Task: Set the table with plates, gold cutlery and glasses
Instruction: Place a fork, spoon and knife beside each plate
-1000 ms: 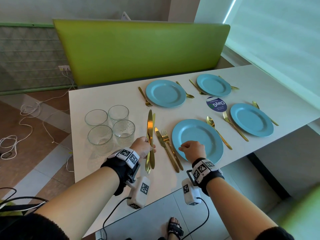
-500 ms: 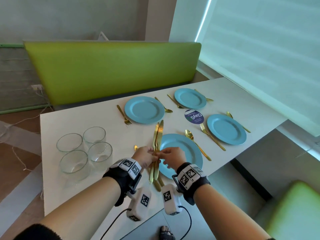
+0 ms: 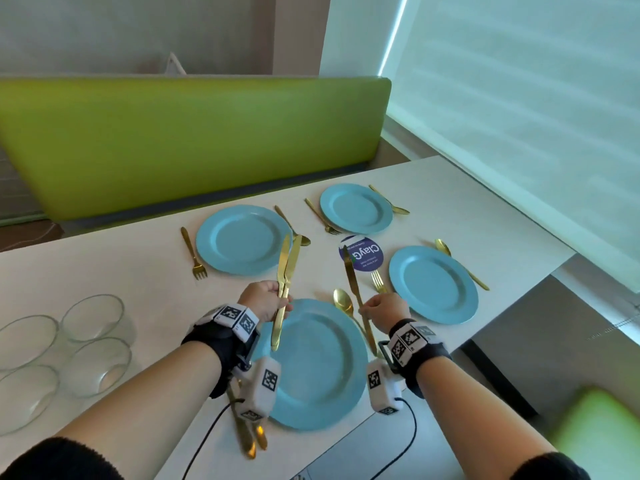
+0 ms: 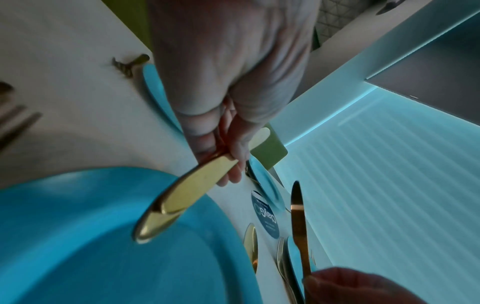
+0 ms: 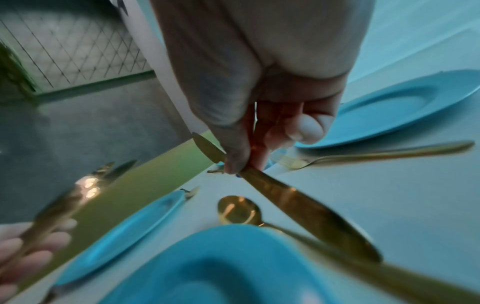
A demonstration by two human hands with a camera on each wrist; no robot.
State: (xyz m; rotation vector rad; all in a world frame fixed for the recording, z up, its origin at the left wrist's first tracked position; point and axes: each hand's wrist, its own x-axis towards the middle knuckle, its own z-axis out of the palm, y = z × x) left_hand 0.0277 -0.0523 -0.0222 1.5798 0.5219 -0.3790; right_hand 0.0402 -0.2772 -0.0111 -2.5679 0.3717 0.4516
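The left hand [image 3: 265,299] is gripping two gold knives [image 3: 285,271] above the near plate [image 3: 322,368]; the right hand [image 3: 381,311] is pinching one knife [image 3: 355,285] mid-handle. Stiff, smooth metal, probably slippery, so holding at the handle is suiting them best

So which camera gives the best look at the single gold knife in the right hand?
The head view: the whole single knife shows, pinched by the right hand. The right wrist view shows it close but blurred; the left wrist view shows its blade.
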